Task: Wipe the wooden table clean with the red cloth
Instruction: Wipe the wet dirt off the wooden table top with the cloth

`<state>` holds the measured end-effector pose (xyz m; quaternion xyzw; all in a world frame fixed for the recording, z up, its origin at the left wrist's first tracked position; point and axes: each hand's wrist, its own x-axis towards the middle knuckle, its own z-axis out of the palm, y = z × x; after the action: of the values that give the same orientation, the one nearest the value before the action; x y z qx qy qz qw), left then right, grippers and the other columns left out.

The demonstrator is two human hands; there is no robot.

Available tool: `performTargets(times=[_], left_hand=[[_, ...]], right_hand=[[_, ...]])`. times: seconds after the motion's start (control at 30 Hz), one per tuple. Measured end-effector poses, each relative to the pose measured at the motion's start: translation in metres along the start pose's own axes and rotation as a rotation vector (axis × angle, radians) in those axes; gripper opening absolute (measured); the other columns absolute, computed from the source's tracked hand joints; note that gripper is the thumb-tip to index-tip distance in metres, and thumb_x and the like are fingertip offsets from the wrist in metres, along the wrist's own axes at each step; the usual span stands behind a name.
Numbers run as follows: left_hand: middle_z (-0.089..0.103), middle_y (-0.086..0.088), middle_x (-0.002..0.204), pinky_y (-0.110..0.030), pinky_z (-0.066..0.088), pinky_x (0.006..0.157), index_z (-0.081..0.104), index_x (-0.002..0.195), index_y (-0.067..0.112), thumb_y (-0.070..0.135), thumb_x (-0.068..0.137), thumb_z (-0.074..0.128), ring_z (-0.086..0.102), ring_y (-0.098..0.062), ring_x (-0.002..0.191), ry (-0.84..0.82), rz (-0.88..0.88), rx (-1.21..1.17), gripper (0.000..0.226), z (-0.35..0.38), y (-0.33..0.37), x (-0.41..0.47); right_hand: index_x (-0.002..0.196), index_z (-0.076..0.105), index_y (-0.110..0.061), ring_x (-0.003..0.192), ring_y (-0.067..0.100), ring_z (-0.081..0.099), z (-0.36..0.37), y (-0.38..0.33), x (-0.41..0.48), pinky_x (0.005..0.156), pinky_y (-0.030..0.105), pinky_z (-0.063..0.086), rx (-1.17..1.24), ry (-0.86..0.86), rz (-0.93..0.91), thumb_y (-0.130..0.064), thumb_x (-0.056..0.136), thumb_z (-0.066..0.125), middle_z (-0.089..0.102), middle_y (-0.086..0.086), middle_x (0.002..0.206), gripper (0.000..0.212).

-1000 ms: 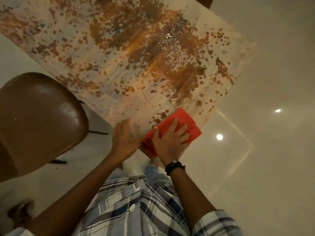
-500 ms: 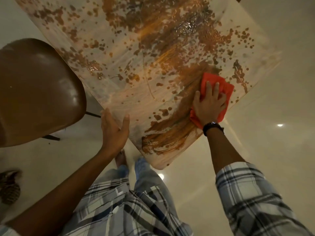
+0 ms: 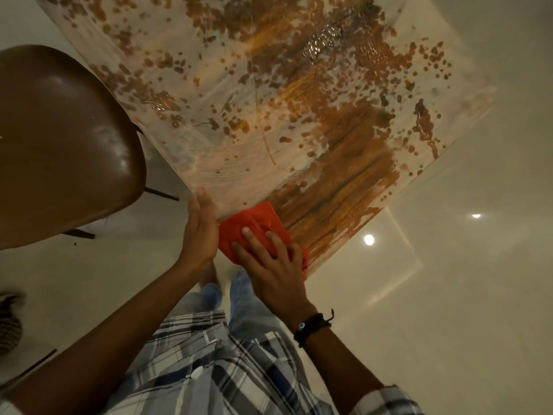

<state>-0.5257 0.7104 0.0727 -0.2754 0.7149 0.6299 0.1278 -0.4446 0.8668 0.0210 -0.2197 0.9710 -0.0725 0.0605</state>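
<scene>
The pale table top (image 3: pixel 185 94) is covered with orange-brown spots and long smeared streaks, thickest near its right corner. A folded red cloth (image 3: pixel 239 226) lies at the table's near corner. My right hand (image 3: pixel 269 262) presses flat on the cloth with its fingers spread. My left hand (image 3: pixel 199 232) stands edge-on against the table's near edge, just left of the cloth, fingers straight and together. A dark bracelet sits on my right wrist.
A brown chair (image 3: pixel 62 139) with a glossy seat stands close against the table's left edge. Pale glossy floor (image 3: pixel 449 295) with light reflections lies to the right and below. A dark patterned object (image 3: pixel 10 322) lies at the far left edge.
My right hand has pulled the cloth from the far right part of the table back to the near corner, leaving a wide brown smear. My left hand stays at the near edge.
</scene>
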Motion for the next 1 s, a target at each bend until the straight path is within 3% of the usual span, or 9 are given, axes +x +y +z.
performTargets(times=[0.1, 0.27, 0.37, 0.47, 0.6, 0.7, 0.77, 0.87, 1.0], left_hand=[[0.045, 0.015, 0.141, -0.008, 0.034, 0.090, 0.027, 0.152, 0.030, 0.058, 0.099, 0.016, 0.047, 0.005, 0.119, -0.044, -0.008, 0.009, 0.061, -0.002, -0.001, -0.001], [0.032, 0.013, 0.152, -0.015, 0.021, 0.102, 0.019, 0.155, 0.029, 0.063, 0.096, 0.017, 0.029, 0.002, 0.131, -0.058, -0.050, 0.034, 0.068, -0.006, -0.008, -0.002], [0.026, 0.008, 0.159, -0.026, 0.018, 0.114, 0.016, 0.156, 0.028, 0.070, 0.087, 0.016, 0.026, -0.009, 0.144, -0.062, -0.083, 0.064, 0.081, -0.010, -0.010, -0.002], [0.026, 0.006, 0.160, -0.034, 0.018, 0.120, 0.016, 0.156, 0.028, 0.067, 0.090, 0.016, 0.025, -0.012, 0.146, -0.067, -0.078, 0.063, 0.077, -0.011, -0.012, -0.002], [0.038, 0.008, 0.153, -0.025, 0.028, 0.114, 0.026, 0.153, 0.031, 0.059, 0.100, 0.015, 0.038, -0.005, 0.136, -0.076, -0.057, -0.005, 0.061, -0.009, -0.011, -0.004], [0.052, 0.000, 0.143, -0.042, 0.038, 0.113, 0.037, 0.148, 0.026, 0.062, 0.098, 0.015, 0.050, -0.015, 0.130, -0.064, -0.057, -0.065, 0.065, -0.007, -0.009, -0.001], [0.052, 0.000, 0.143, -0.046, 0.038, 0.113, 0.036, 0.148, 0.026, 0.065, 0.095, 0.015, 0.050, -0.017, 0.131, -0.057, -0.061, -0.065, 0.069, -0.006, -0.007, 0.000], [0.036, 0.001, 0.155, -0.045, 0.026, 0.119, 0.024, 0.154, 0.024, 0.080, 0.081, 0.015, 0.035, -0.014, 0.142, -0.087, -0.069, -0.001, 0.092, -0.006, -0.005, -0.002], [0.023, 0.002, 0.161, -0.044, 0.017, 0.123, 0.015, 0.157, 0.024, 0.074, 0.081, 0.015, 0.022, -0.014, 0.148, -0.082, -0.102, 0.034, 0.090, -0.008, -0.006, -0.002]], right_hand=[[0.145, 0.032, -0.039, 0.133, 0.033, 0.040, -0.014, 0.037, 0.019, 0.097, 0.052, 0.036, 0.016, -0.003, 0.150, -0.049, 0.087, 0.058, 0.032, -0.004, 0.157, 0.064], [0.149, 0.030, -0.038, 0.141, 0.036, 0.027, -0.051, 0.160, 0.066, 0.107, 0.063, 0.028, 0.087, 0.042, 0.560, -0.045, 0.102, 0.036, 0.025, -0.004, 0.160, 0.048], [0.147, 0.035, -0.035, 0.136, 0.041, 0.030, -0.062, 0.190, 0.093, 0.108, 0.063, 0.027, 0.108, 0.074, 0.709, -0.043, 0.103, 0.033, 0.028, -0.003, 0.159, 0.045], [0.149, 0.032, -0.032, 0.135, 0.043, 0.031, -0.061, 0.162, 0.100, 0.109, 0.063, 0.026, 0.107, 0.053, 0.661, -0.037, 0.104, 0.031, 0.027, 0.000, 0.159, 0.045], [0.148, 0.032, -0.031, 0.125, 0.040, 0.042, -0.038, 0.061, 0.072, 0.095, 0.054, 0.043, 0.015, 0.013, 0.338, -0.024, 0.095, 0.051, 0.031, 0.003, 0.157, 0.057], [0.145, 0.037, -0.031, 0.117, 0.038, 0.045, -0.018, -0.012, 0.035, 0.082, 0.047, 0.050, -0.001, -0.080, 0.086, -0.024, 0.080, 0.066, 0.036, 0.003, 0.155, 0.072], [0.143, 0.037, -0.032, 0.113, 0.035, 0.045, -0.016, -0.019, 0.018, 0.078, 0.043, 0.050, -0.013, -0.103, 0.037, -0.024, 0.076, 0.065, 0.039, 0.001, 0.154, 0.073], [0.143, 0.037, -0.033, 0.111, 0.037, 0.052, -0.025, 0.032, 0.017, 0.080, 0.047, 0.049, -0.019, -0.046, 0.062, -0.032, 0.084, 0.061, 0.038, 0.002, 0.152, 0.064], [0.148, 0.033, -0.031, 0.127, 0.044, 0.040, -0.052, 0.136, 0.031, 0.096, 0.061, 0.041, 0.008, -0.052, 0.398, -0.030, 0.095, 0.036, 0.033, 0.003, 0.157, 0.053]])
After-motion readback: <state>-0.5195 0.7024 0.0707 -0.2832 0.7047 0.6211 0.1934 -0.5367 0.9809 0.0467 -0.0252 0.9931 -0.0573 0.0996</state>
